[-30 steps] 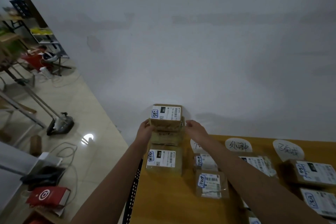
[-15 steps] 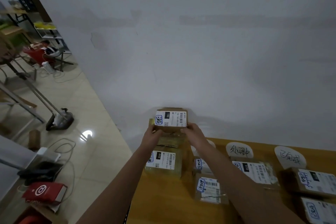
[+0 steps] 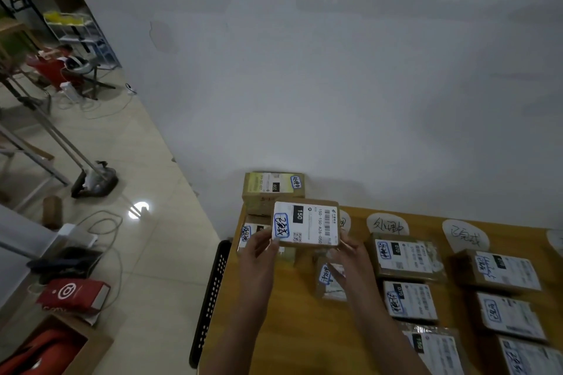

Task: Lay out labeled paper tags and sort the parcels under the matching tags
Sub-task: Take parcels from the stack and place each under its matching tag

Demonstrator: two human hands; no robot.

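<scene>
**As the 150 parcel [image 3: 306,224] leaves the pile [image 3: 272,189], its mark comes up for reading**

Now that it's clear of the pile, the 150 parcel hangs in the air over the left end of the table [image 3: 289,329], label turned up toward the person. A second ago it sat on top of that pile by the wall, both hands just closing on it. Now it's lifted off and drawn nearer, and the box that lay beneath it shows a 220 label of its own.

The left hand [image 3: 259,256] has its fingers curled round the lower left corner. The right hand [image 3: 355,256] grips the lower right corner the same way. Both hands are holding the parcel, and it touches nothing else.

So what does that do for the sort? One more box is off the unsorted pile, and its blue-framed handwriting can be read at last. To my eye it looks like the writing on the third tag [image 3: 464,234], off to the right beyond the middle tag [image 3: 388,224]. That tag already has a column of boxes [image 3: 499,272] under it.

If that's right, the parcel needs carrying rightward over the middle column [image 3: 405,257], and it seems high enough to clear it. The pile still holds at least two boxes — the sorting is not done yet.
</scene>
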